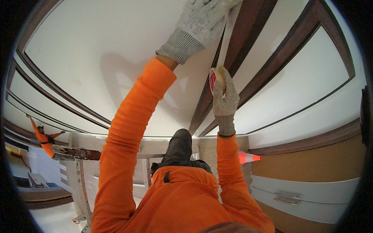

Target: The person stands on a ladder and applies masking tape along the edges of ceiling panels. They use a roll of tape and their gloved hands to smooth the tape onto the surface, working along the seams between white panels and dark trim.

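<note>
My right hand (225,93), in a grey knit glove with a ribbed cuff, is closed around a roll of masking tape (212,80) with a red and white core. From the roll a pale tape strip (230,33) runs taut upward along a dark brown wood trim (248,33). At the upper end of that strip is my left hand (198,29), gloved alike, with its fingers bent onto the tape; the top edge of the picture cuts them off in part. White panels (116,42) lie on both sides of the trim.
Below me stand wooden planks and a worn frame post (79,182). An orange cone (248,157) is at the right, above grey drawers (303,198). At the far left another person (46,140) in orange reaches up to the panels.
</note>
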